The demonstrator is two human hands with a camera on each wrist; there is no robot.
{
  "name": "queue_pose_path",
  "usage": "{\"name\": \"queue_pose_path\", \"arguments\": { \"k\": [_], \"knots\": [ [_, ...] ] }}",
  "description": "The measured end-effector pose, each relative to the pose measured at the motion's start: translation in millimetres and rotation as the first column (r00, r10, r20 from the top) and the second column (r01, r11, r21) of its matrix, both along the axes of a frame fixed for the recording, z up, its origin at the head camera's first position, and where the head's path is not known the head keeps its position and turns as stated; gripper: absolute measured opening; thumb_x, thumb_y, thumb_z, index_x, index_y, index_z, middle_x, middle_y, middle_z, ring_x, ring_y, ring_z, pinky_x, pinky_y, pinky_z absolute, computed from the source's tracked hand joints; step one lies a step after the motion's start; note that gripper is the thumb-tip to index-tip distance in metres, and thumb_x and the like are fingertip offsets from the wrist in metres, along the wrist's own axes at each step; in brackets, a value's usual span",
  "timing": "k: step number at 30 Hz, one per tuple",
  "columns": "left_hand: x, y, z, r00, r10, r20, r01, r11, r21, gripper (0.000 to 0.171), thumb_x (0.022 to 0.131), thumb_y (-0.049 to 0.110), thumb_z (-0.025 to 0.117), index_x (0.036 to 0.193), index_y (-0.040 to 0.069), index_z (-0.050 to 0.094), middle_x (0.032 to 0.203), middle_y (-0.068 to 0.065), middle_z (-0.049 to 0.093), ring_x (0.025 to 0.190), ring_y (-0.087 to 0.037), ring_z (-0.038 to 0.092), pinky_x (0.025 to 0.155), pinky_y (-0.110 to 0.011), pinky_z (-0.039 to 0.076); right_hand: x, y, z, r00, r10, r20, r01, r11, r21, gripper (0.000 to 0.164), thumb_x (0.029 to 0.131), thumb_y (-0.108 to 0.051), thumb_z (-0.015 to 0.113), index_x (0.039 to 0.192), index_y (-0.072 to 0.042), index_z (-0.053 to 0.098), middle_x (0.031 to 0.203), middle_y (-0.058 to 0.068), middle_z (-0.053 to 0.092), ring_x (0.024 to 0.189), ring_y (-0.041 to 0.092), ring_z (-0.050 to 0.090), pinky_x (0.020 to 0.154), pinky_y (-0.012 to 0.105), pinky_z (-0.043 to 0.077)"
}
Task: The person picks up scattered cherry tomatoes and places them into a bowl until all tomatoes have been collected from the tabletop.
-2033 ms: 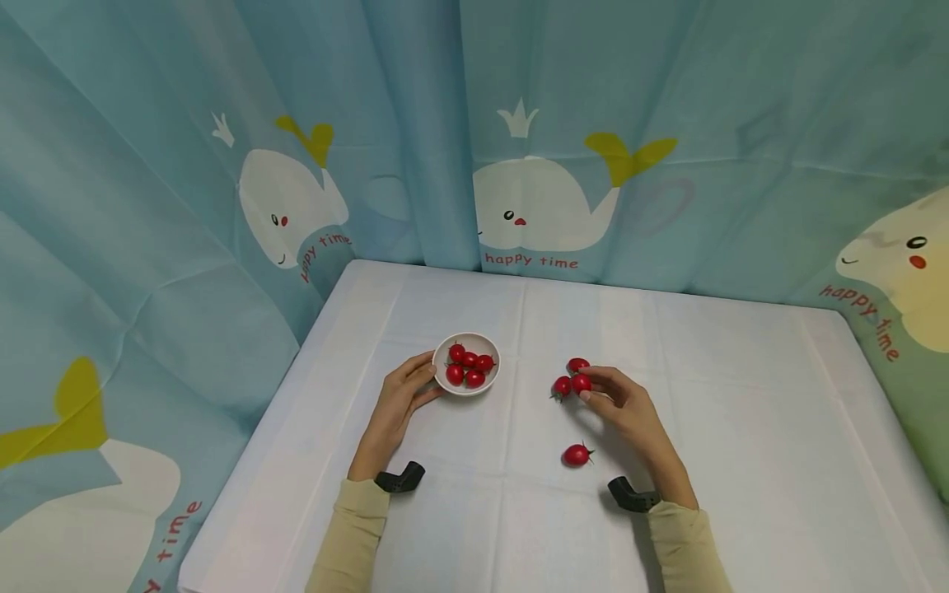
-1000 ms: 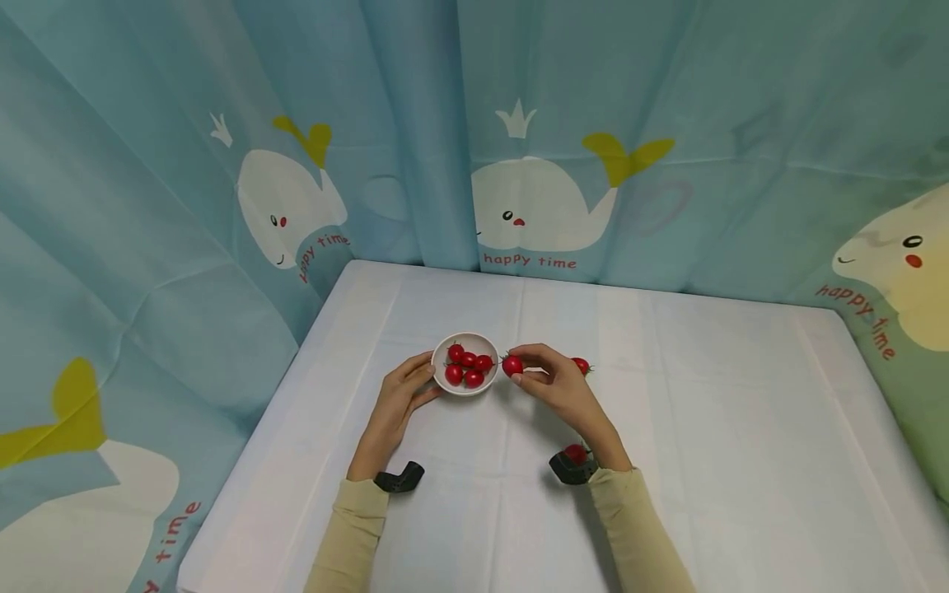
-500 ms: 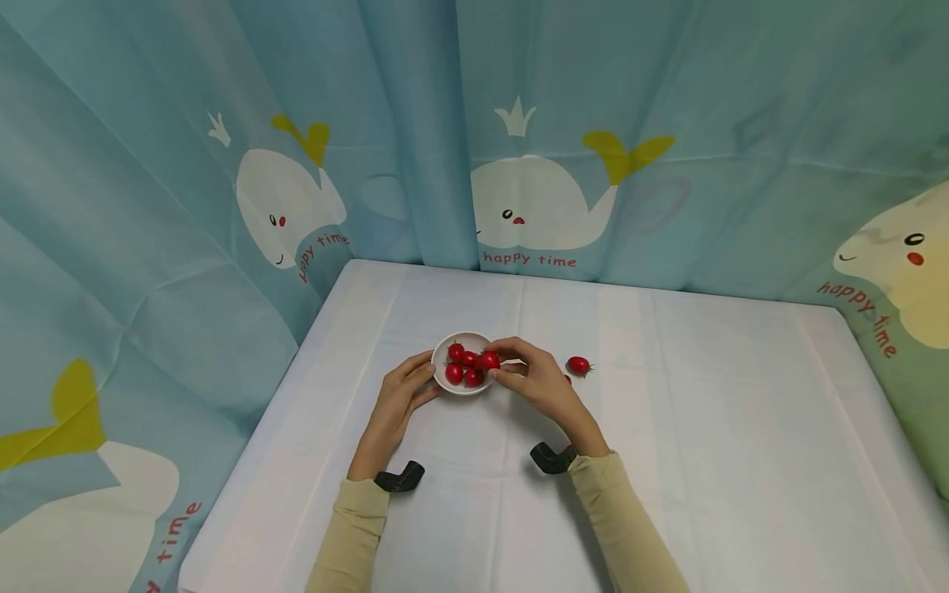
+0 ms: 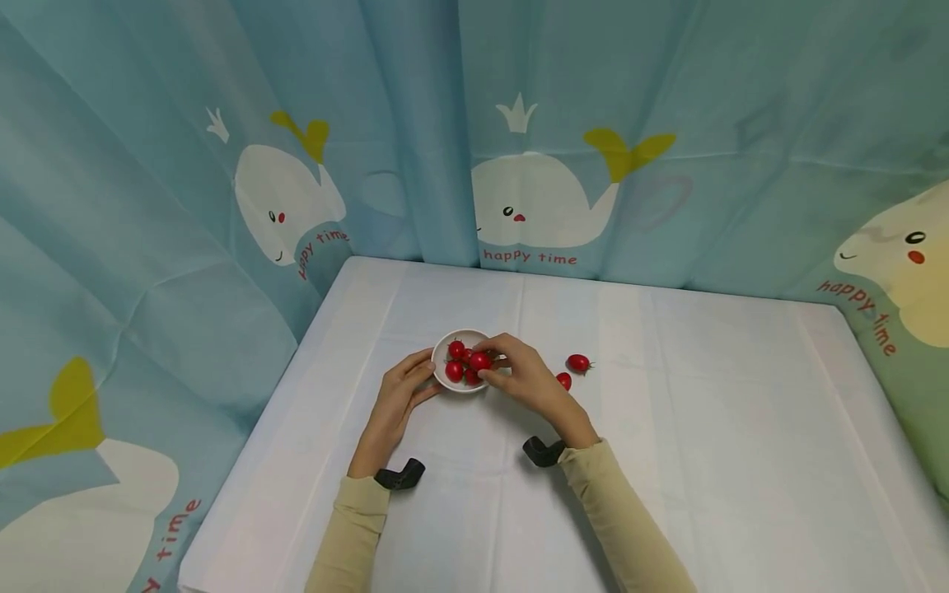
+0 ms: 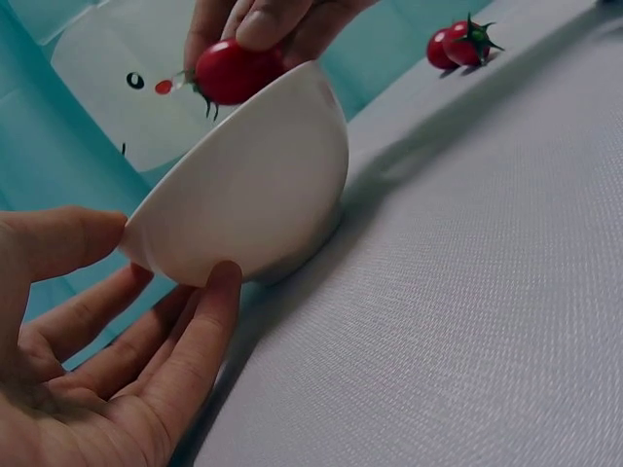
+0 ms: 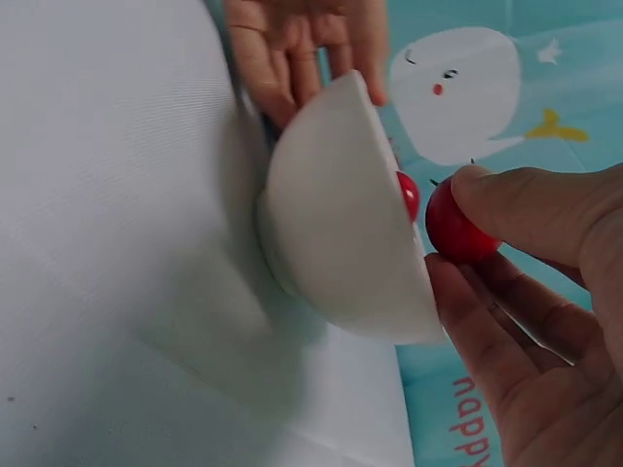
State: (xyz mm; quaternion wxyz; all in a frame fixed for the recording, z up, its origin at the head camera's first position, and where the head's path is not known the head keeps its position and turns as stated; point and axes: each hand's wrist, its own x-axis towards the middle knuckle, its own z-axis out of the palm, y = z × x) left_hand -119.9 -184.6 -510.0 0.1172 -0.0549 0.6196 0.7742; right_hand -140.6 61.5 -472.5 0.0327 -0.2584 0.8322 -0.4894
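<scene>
In the head view my left hand (image 4: 396,395) steadies a small white bowl (image 5: 263,185); the left wrist view puts its thumb at the rim and its fingertips against the underside. Several red cherry tomatoes (image 4: 454,372) lie inside the bowl. Above its right side my right hand (image 4: 522,371) pinches another cherry tomato (image 4: 479,361) between thumb and fingers. The right wrist view has this held tomato (image 6: 458,224) just past the rim, green stem end pointing toward the bowl, with lower fingers right at the rim.
Two loose cherry tomatoes, one farther back (image 4: 579,363) and one nearer (image 4: 564,380), lie on the white-clothed table (image 4: 741,428) beyond the right wrist. A blue whale-print curtain (image 4: 415,123) borders the table at the back and left. Each wrist wears a black camera mount (image 4: 544,451).
My right hand has taken a cherry tomato from the group on the right and carried it left over the bowl. The left hand and bowl stay in place.
</scene>
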Motion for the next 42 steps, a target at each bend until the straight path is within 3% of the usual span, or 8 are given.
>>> {"name": "queue_pose_path", "arguments": {
  "k": [11, 21, 30, 42],
  "knots": [
    [-0.5, 0, 2.4, 1.0, -0.021, -0.009, 0.021, 1.0, -0.006, 0.045, 0.108, 0.013, 0.057, 0.151, 0.002, 0.05, 0.155, -0.019, 0.049, 0.142, -0.029, 0.051, 0.104, -0.032, 0.06, -2.4, -12, 0.2, 0.991, 0.13, -0.041, -0.122, 0.979, 0.164, 0.035, 0.094, -0.005, 0.077, 0.128, -0.004, 0.066, 0.122, 0.01, 0.071, 0.105, 0.021, 0.069, 0.096, 0.034, 0.064],
    [0.2, 0, 2.6, 1.0, -0.01, 0.008, 0.01, 0.999, -0.03, 0.043, 0.108, 0.014, 0.057, 0.15, 0.004, 0.052, 0.154, -0.015, 0.05, 0.138, -0.026, 0.055, 0.103, -0.03, 0.06, -1.8, -20, 4.8, 0.972, 0.208, -0.112, -0.167, 0.942, 0.292, 0.026, 0.097, -0.009, 0.074, 0.122, -0.002, 0.071, 0.119, 0.011, 0.073, 0.107, 0.021, 0.068, 0.096, 0.033, 0.063],
    [0.8, -1, 1.1, 1.0, -0.012, -0.004, 0.012, 1.0, -0.027, 0.043, 0.108, 0.016, 0.058, 0.149, 0.004, 0.053, 0.155, -0.013, 0.049, 0.139, -0.029, 0.055, 0.103, -0.029, 0.06, -2.0, -21, 6.0, 0.956, 0.249, -0.158, -0.182, 0.919, 0.349, 0.026, 0.1, -0.01, 0.071, 0.124, -0.001, 0.072, 0.125, 0.01, 0.074, 0.12, 0.026, 0.066, 0.106, 0.041, 0.059],
    [1.0, -2, -0.9, 1.0, -0.013, -0.008, 0.013, 1.0, -0.024, 0.044, 0.108, 0.017, 0.058, 0.149, 0.004, 0.053, 0.156, -0.013, 0.049, 0.139, -0.028, 0.055, 0.103, -0.028, 0.06, -0.9, -22, 6.0, 0.953, 0.254, -0.165, -0.184, 0.918, 0.352, 0.024, 0.1, -0.012, 0.071, 0.122, -0.003, 0.074, 0.122, 0.007, 0.075, 0.117, 0.024, 0.066, 0.104, 0.039, 0.059]
  ]
}}
